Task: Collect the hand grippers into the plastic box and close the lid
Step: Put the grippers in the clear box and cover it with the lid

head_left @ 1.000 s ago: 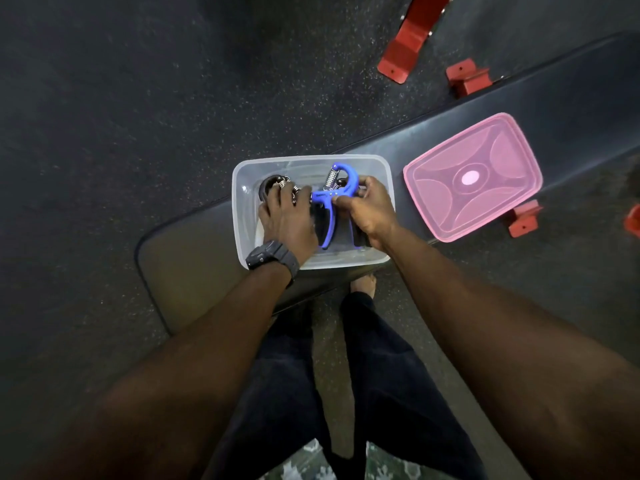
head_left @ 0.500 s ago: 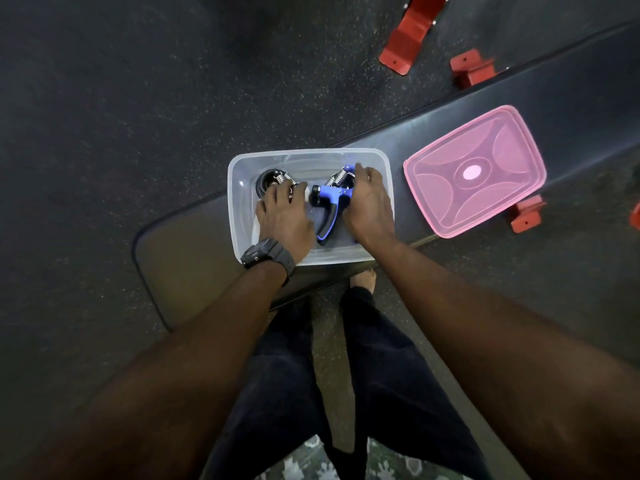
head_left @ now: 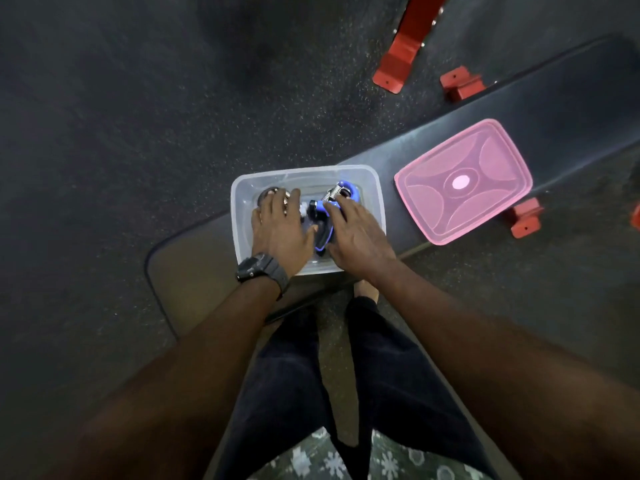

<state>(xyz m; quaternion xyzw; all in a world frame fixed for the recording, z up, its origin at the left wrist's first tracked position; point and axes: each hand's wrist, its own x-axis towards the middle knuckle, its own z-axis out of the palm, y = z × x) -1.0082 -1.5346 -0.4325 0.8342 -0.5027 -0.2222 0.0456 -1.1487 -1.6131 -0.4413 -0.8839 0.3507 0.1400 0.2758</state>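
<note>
A clear plastic box (head_left: 304, 172) stands open on a dark padded bench (head_left: 571, 109). Inside it lies a blue hand gripper (head_left: 323, 210) with a metal spring, and left of it a dark gripper with a silver coil (head_left: 267, 194), mostly hidden. My left hand (head_left: 280, 230) lies flat over the dark gripper, fingers spread. My right hand (head_left: 356, 233) rests with straight fingers on the blue gripper's right side, not closed around it. The pink lid (head_left: 464, 181) lies on the bench, just right of the box.
Red metal bench feet (head_left: 524, 218) and a red frame piece (head_left: 408, 39) sit on the dark speckled floor. My legs in dark trousers (head_left: 287, 375) stand against the bench's near edge. A black watch (head_left: 261, 268) is on my left wrist.
My right hand has let go of the blue gripper, which has dropped from upright to lying in the box. Both hands now rest flat on the grippers.
</note>
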